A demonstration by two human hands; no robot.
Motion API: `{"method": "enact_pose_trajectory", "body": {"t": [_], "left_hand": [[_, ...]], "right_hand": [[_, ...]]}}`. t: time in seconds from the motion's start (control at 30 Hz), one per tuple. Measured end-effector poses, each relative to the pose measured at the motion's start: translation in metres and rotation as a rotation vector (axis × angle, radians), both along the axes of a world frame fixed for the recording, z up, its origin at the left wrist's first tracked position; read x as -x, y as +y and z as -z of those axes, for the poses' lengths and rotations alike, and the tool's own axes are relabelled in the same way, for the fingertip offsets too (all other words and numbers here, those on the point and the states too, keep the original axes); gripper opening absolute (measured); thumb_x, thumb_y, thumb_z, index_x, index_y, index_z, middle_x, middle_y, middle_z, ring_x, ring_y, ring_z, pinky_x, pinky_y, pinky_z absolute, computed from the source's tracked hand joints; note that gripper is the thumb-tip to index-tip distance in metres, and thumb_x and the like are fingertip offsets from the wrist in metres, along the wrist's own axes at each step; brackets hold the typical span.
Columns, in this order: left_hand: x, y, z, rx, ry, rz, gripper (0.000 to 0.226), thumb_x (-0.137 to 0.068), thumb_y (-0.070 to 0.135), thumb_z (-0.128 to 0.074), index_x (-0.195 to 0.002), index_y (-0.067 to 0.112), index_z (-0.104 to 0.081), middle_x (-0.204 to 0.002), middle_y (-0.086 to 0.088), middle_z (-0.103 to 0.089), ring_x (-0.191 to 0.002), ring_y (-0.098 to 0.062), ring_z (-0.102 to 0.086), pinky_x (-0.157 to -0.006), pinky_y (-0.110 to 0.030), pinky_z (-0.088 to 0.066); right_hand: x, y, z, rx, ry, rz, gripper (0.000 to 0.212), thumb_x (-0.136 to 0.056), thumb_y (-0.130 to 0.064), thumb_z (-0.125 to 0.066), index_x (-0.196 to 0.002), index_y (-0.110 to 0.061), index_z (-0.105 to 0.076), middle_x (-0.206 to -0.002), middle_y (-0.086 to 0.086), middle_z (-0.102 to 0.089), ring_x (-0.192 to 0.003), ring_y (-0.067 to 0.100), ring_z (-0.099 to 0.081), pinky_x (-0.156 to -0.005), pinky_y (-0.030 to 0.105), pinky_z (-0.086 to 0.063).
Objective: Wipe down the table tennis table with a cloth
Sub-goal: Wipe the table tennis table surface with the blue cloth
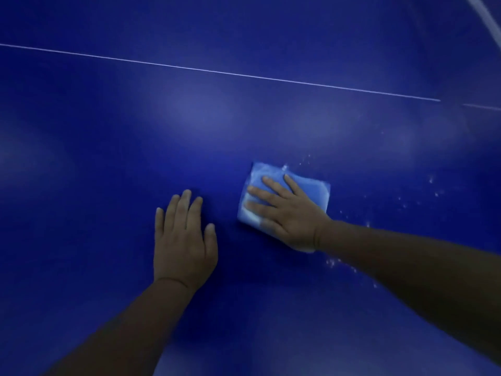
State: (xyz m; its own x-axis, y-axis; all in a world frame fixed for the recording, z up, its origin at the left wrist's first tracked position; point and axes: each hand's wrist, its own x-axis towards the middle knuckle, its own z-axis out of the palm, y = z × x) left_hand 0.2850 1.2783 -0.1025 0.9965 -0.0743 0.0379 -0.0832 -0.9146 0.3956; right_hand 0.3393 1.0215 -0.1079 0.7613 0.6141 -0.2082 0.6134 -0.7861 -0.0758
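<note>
The dark blue table tennis table (189, 131) fills the whole view. A folded light blue cloth (311, 189) lies flat on it, right of centre. My right hand (287, 213) presses down on the cloth with straight, spread fingers and covers most of its near half. My left hand (184, 240) rests palm down on the bare table, a short way left of the cloth and not touching it, fingers straight and together.
A thin white centre line (217, 71) crosses the table from far left to right. Small pale droplets or specks (401, 199) are scattered on the surface right of the cloth. A white edge line (488, 20) curves through the top right corner.
</note>
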Motion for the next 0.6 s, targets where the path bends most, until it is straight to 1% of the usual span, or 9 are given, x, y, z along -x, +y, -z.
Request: {"method": "enact_pose_trajectory", "body": {"t": [0.13,0.23,0.3,0.33,0.37,0.43,0.5,0.57,0.6], "left_hand": [[-0.035,-0.009,0.009,-0.088,0.032,-0.058,0.070,-0.096,0.047,-0.021,-0.151,0.006,-0.037,-0.162,-0.012,-0.025,-0.152,-0.028,-0.014,-0.123,-0.051,-0.004],[-0.041,-0.010,0.016,-0.111,0.049,-0.090,0.068,-0.097,0.048,-0.022,-0.150,0.008,-0.038,-0.162,-0.012,-0.024,-0.152,-0.026,-0.011,-0.123,-0.052,-0.002],[-0.040,-0.010,0.016,-0.114,0.063,-0.093,0.067,-0.097,0.046,-0.023,-0.148,0.007,-0.041,-0.160,-0.013,-0.027,-0.152,-0.027,-0.014,-0.123,-0.054,-0.004],[-0.040,-0.010,0.015,-0.112,0.065,-0.094,0.067,-0.097,0.046,-0.023,-0.148,0.007,-0.042,-0.160,-0.013,-0.029,-0.152,-0.028,-0.015,-0.122,-0.055,-0.005],[-0.040,-0.010,0.014,-0.111,0.065,-0.095,0.067,-0.097,0.045,-0.024,-0.148,0.007,-0.043,-0.159,-0.014,-0.030,-0.151,-0.029,-0.016,-0.122,-0.056,-0.006],[-0.040,-0.010,0.013,-0.111,0.064,-0.098,0.065,-0.097,0.043,-0.026,-0.147,0.007,-0.045,-0.158,-0.014,-0.032,-0.150,-0.030,-0.019,-0.121,-0.057,-0.009],[-0.042,-0.012,0.013,-0.112,0.048,-0.103,0.062,-0.096,0.041,-0.028,-0.144,0.006,-0.048,-0.156,-0.016,-0.035,-0.149,-0.032,-0.023,-0.120,-0.059,-0.012],[-0.043,-0.011,0.013,-0.116,0.048,-0.098,0.062,-0.096,0.039,-0.029,-0.143,0.005,-0.049,-0.156,-0.017,-0.036,-0.148,-0.034,-0.025,-0.120,-0.059,-0.013],[-0.044,-0.012,0.012,-0.115,0.054,-0.097,0.062,-0.096,0.040,-0.028,-0.144,0.006,-0.049,-0.156,-0.017,-0.036,-0.148,-0.033,-0.024,-0.120,-0.059,-0.012]], "right_hand": [[-0.110,-0.025,-0.001,0.050,-0.050,0.086,0.062,-0.099,-0.052,-0.010,-0.154,-0.034,-0.031,-0.163,-0.005,-0.023,-0.153,0.027,-0.013,-0.119,0.056,-0.004],[-0.180,-0.042,0.004,0.014,-0.074,0.290,0.052,-0.105,-0.048,-0.019,-0.156,-0.037,-0.023,-0.165,-0.008,-0.017,-0.153,0.024,-0.007,-0.119,0.055,-0.001],[-0.198,-0.038,0.004,-0.024,-0.065,0.425,0.051,-0.106,-0.046,-0.020,-0.156,-0.037,-0.020,-0.166,-0.008,-0.012,-0.153,0.024,-0.003,-0.119,0.057,0.000],[-0.193,-0.032,0.004,-0.010,-0.096,0.449,0.051,-0.106,-0.044,-0.020,-0.157,-0.035,-0.020,-0.166,-0.006,-0.013,-0.153,0.027,-0.004,-0.119,0.059,-0.002],[-0.177,-0.025,0.005,0.009,-0.149,0.422,0.052,-0.106,-0.042,-0.021,-0.157,-0.031,-0.023,-0.166,-0.002,-0.016,-0.153,0.031,-0.007,-0.117,0.063,-0.006],[-0.119,-0.004,0.012,-0.031,-0.187,0.184,0.052,-0.104,-0.038,-0.026,-0.153,-0.024,-0.034,-0.162,0.008,-0.027,-0.149,0.040,-0.018,-0.113,0.068,-0.012],[-0.059,0.008,0.020,-0.144,-0.141,-0.055,0.049,-0.104,-0.042,-0.030,-0.150,-0.029,-0.040,-0.160,0.004,-0.033,-0.150,0.037,-0.021,-0.115,0.067,-0.012],[-0.064,0.002,0.018,-0.142,-0.082,-0.164,0.048,-0.104,-0.046,-0.030,-0.148,-0.033,-0.042,-0.159,0.000,-0.035,-0.150,0.033,-0.021,-0.117,0.063,-0.012],[-0.088,-0.005,0.017,-0.087,-0.131,-0.149,0.048,-0.104,-0.046,-0.031,-0.149,-0.032,-0.043,-0.159,0.001,-0.036,-0.149,0.033,-0.024,-0.116,0.063,-0.013]]}}
